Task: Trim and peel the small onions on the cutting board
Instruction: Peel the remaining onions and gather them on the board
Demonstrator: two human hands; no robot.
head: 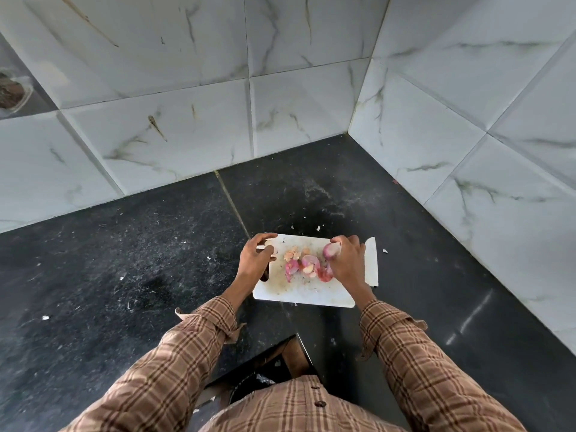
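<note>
A white cutting board (299, 291) lies on the black counter. Several small purple onions, partly peeled, sit in its middle: one (291, 268) to the left, one (309, 264) in the centre and one (324, 276) by my right wrist. Pale peel scraps (293, 254) lie just behind them. My right hand (347, 263) grips another purple onion (331, 249), lifted a little above the board's far right part. My left hand (257, 260) hovers over the board's left end with fingers loosely bent and spread; I see nothing held in it.
A flat white blade-like piece (371, 263) lies along the board's right edge. The black counter (124, 260) carries scattered peel bits. Tiled walls (187, 126) meet in a corner behind and to the right. The counter's front edge has a notch (280, 360) near my body.
</note>
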